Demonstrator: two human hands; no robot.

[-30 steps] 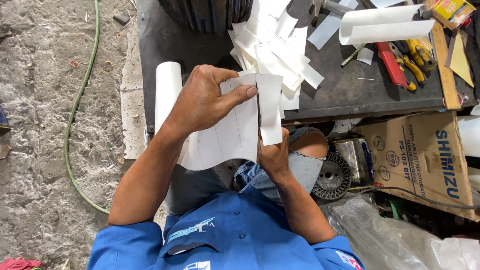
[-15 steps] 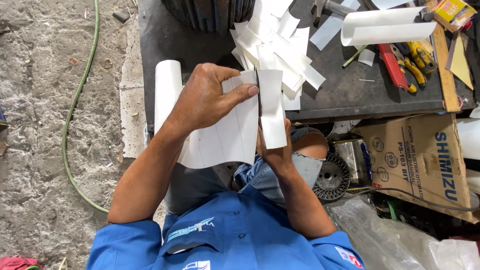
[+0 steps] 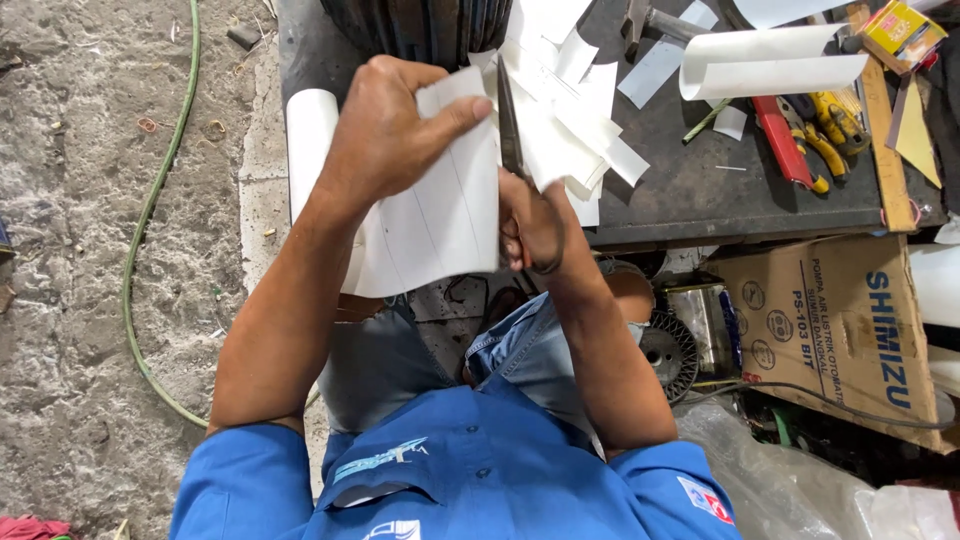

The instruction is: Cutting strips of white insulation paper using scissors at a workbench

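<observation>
Dark metal workbench (image 3: 700, 190) ahead, rough concrete floor (image 3: 70, 250) to my left with a green hose (image 3: 150, 215) curving across it. On the bench: pile of cut white strips (image 3: 575, 110), rolled white sheets (image 3: 770, 60), red-and-yellow pliers (image 3: 800, 140). Under the bench, an open cardboard box (image 3: 840, 330); contents too dim to name, perhaps a fan part beside it. My left hand (image 3: 385, 130) is closed on the top edge of the white sheet (image 3: 430, 215), held above my lap. My right hand (image 3: 530, 225) is wrapped through the scissors (image 3: 510, 130), blades upright against the sheet's right edge.
</observation>
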